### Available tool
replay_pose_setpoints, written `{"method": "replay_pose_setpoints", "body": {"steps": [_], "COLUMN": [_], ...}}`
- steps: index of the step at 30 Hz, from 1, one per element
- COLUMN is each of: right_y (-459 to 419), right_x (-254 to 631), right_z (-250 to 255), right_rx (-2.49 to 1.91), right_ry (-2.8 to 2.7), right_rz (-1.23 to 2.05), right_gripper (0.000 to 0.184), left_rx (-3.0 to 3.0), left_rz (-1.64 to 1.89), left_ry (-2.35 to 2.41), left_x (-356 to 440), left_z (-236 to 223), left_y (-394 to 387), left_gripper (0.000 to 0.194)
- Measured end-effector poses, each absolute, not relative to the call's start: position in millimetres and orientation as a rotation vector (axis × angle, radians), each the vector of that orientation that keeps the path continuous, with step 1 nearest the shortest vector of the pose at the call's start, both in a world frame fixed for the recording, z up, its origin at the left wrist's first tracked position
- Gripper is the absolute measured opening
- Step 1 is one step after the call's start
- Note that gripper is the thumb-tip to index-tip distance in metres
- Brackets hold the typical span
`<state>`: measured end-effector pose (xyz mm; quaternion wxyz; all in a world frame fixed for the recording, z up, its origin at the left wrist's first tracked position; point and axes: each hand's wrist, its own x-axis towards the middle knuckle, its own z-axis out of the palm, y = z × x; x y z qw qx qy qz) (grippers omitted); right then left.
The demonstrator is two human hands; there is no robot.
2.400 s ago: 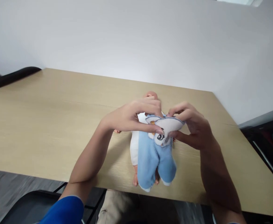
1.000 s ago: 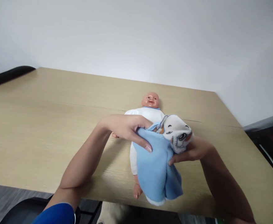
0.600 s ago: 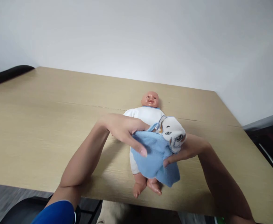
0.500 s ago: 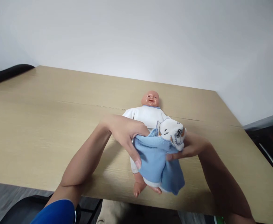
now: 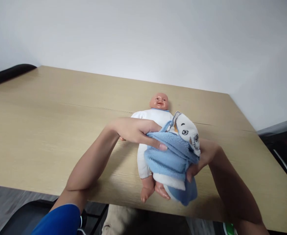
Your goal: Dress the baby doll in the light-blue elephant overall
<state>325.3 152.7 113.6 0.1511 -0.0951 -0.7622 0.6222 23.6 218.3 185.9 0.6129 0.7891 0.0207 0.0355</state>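
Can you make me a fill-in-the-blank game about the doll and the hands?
The doll lies on its ____ on the table.
The left hand and right hand hold clothes whose main color is ____.
The doll wears no shoes, so its feet are ____.
Missing words: back; blue; bare.

On the pale wooden table (image 5: pixel 60 137) — face up — lies a doll (image 5: pixel 153 114) in white.
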Motion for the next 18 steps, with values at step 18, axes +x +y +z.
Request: {"method": "replay_pose_setpoints", "body": {"steps": [18], "right_y": [112.8], "right_x": [314.7], "right_z": [140.7], "right_rx": [-0.707], "right_ry": [-1.871], "right_rz": [1.470], "right_gripper": [0.091], "left_rx": [1.821], "left_rz": [0.492], "left_ry": [0.239], "left_x": [19.1], "left_z": [185.7], "left_y": [168.0], "left_gripper": [0.046]}}
